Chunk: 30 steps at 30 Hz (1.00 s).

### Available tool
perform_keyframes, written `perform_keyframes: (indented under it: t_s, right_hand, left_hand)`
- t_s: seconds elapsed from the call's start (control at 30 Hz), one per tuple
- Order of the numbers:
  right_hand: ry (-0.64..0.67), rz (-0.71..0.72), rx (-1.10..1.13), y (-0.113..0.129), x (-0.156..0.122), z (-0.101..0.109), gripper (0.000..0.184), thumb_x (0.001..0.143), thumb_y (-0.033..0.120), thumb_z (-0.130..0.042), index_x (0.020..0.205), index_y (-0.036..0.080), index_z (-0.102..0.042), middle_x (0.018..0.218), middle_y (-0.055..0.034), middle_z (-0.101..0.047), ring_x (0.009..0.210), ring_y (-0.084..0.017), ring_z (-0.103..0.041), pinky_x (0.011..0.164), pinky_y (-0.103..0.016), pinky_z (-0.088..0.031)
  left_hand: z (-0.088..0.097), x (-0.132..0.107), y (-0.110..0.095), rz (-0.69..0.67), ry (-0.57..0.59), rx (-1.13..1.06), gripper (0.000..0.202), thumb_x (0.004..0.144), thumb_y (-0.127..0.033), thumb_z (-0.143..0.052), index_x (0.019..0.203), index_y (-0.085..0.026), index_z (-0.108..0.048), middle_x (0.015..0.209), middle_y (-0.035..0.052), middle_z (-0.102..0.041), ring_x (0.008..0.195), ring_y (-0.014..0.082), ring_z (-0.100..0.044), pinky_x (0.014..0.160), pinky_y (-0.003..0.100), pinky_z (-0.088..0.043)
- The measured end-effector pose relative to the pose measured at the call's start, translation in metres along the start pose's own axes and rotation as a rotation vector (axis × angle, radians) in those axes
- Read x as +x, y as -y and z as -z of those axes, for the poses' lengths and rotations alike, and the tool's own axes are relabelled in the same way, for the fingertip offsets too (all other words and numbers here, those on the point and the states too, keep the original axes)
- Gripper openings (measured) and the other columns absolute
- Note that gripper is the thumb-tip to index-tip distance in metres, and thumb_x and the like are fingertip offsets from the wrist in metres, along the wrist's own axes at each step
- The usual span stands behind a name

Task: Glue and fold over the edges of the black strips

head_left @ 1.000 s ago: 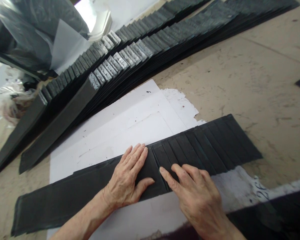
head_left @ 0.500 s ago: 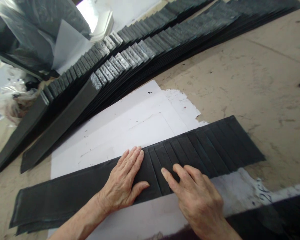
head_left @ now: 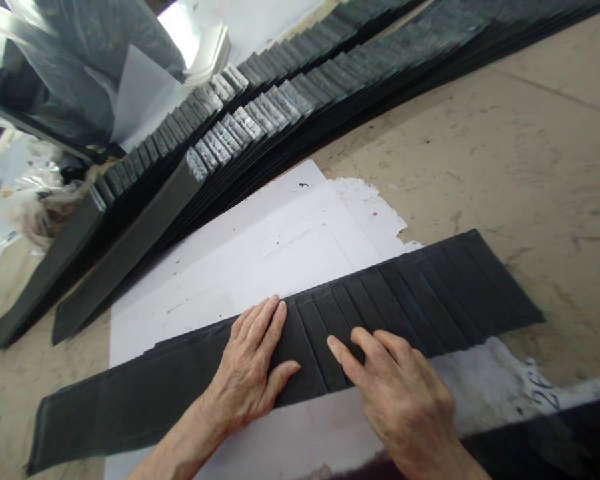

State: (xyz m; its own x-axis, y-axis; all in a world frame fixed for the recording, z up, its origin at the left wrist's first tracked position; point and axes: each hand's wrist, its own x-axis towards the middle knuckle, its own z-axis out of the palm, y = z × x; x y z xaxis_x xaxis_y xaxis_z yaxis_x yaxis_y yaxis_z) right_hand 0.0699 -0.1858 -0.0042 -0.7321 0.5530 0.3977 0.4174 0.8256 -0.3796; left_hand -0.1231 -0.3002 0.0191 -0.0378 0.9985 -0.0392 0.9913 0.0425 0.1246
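Observation:
A stack of long black strips [head_left: 420, 293] lies fanned out across white paper [head_left: 260, 253] in front of me, their ends stepped toward the right. My left hand [head_left: 247, 373] lies flat on the strips near the middle, fingers stretched out together and thumb spread to the right. My right hand [head_left: 397, 393] rests just to its right, fingers extended and pressing on the stepped edges of the strips. Neither hand grips anything.
Two long rows of fanned black strips with silvery ends [head_left: 240, 127] run diagonally across the beige worktable [head_left: 530, 153] behind the paper. Clear plastic wrapping [head_left: 55, 73] and crumpled film [head_left: 35, 200] sit at the far left. A dark sheet [head_left: 555, 440] lies at the near right.
My left hand has slid slightly left along the strips, and the fanned stack has spread a little further right. The view has shifted slightly.

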Motion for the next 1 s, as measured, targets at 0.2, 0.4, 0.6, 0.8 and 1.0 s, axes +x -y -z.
perform_keyframes:
  t_s: [0.2, 0.4, 0.6, 0.8, 1.0]
  right_hand:
    - [0.007, -0.017, -0.005, 0.0, -0.002, -0.001, 0.043, 0.083, 0.0, -0.039, 0.105, 0.026, -0.066, 0.1, -0.0017, -0.066, 0.089, -0.018, -0.053, 0.071, -0.031, -0.037]
    - [0.008, -0.02, 0.006, -0.002, -0.003, -0.002, 0.043, 0.087, 0.002, -0.036, 0.107, 0.025, -0.065, 0.098, -0.001, -0.066, 0.089, -0.017, -0.054, 0.072, -0.029, -0.039]
    - [-0.07, -0.066, 0.062, -0.007, -0.002, 0.0, 0.028, 0.088, 0.006, -0.045, 0.107, 0.016, -0.064, 0.094, -0.0012, -0.067, 0.088, -0.013, -0.055, 0.08, -0.024, -0.042]
    - [-0.086, -0.121, 0.13, -0.008, 0.001, 0.002, 0.024, 0.088, 0.008, -0.046, 0.1, 0.016, -0.066, 0.089, -0.0018, -0.067, 0.085, -0.012, -0.056, 0.08, -0.023, -0.044]
    - [-0.079, -0.14, 0.137, -0.007, 0.001, 0.002, 0.025, 0.089, 0.009, -0.046, 0.099, 0.019, -0.067, 0.089, -0.0009, -0.067, 0.084, -0.011, -0.056, 0.079, -0.021, -0.044]
  left_hand:
    - [0.005, 0.002, -0.001, -0.029, 0.088, 0.049, 0.099, 0.076, -0.074, -0.035, 0.141, -0.003, -0.012, 0.146, 0.0218, -0.02, 0.135, 0.0356, -0.019, 0.11, 0.052, -0.008]
    - [0.006, 0.004, -0.005, 0.013, 0.141, 0.009, 0.12, 0.058, -0.082, -0.048, 0.142, -0.005, -0.009, 0.148, 0.0207, -0.016, 0.132, 0.0367, -0.022, 0.106, 0.051, -0.014]
    - [0.007, 0.006, -0.009, 0.034, 0.108, -0.02, 0.108, 0.061, -0.064, -0.059, 0.141, -0.007, -0.014, 0.146, 0.0189, -0.022, 0.127, 0.0364, -0.028, 0.1, 0.051, -0.022]
    - [0.007, 0.008, -0.011, 0.034, 0.093, -0.042, 0.105, 0.06, -0.059, -0.061, 0.141, -0.008, -0.017, 0.144, 0.0191, -0.026, 0.125, 0.0371, -0.03, 0.099, 0.051, -0.023]
    - [0.009, 0.009, -0.012, 0.023, 0.073, -0.038, 0.102, 0.061, -0.057, -0.06, 0.141, -0.007, -0.018, 0.143, 0.0196, -0.028, 0.124, 0.0369, -0.031, 0.098, 0.051, -0.024]
